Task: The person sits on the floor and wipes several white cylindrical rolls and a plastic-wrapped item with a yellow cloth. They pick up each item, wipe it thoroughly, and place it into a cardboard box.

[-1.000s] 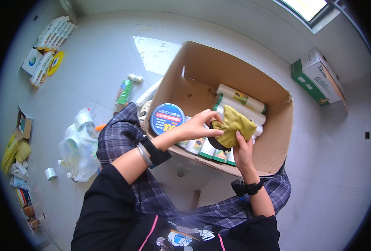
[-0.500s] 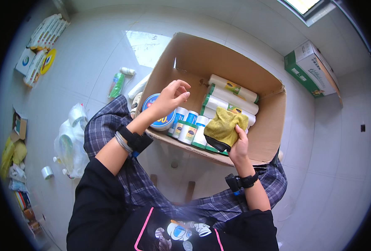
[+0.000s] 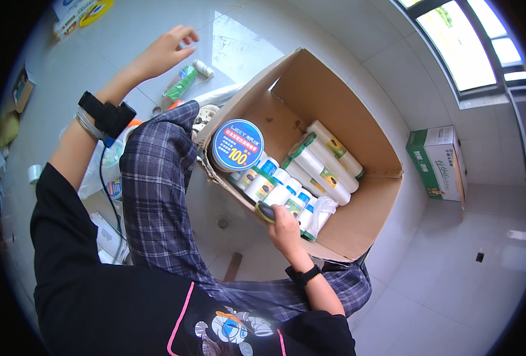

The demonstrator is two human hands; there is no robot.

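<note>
My right hand [image 3: 285, 226] is closed on the yellow-green cloth with a black edge [image 3: 264, 212] at the near wall of a cardboard box [image 3: 358, 113]. Only a small, bunched part of the cloth shows beside my fingers. Far to the left, my left hand [image 3: 167, 52] is raised over the floor with its fingers loosely bent and apart, holding nothing. Inside the box stands a round blue-labelled tin [image 3: 238, 145] at the left. Several short white rolls [image 3: 261, 185] and long white rolls with green ends [image 3: 328, 178] lie beside it, and a clear plastic bag [image 3: 322, 216] is near my right hand.
A green bag [image 3: 180, 83] and a small white roll [image 3: 203, 68] lie on the floor below my left hand. A green-and-white carton [image 3: 438, 160] stands against the right wall below a window [image 3: 458, 47]. My plaid-covered legs [image 3: 156, 184] flank the box.
My left hand has moved from above the box out to the far left. My right hand has shifted left and nearer with the cloth. The view has turned, bringing more of the window in.
</note>
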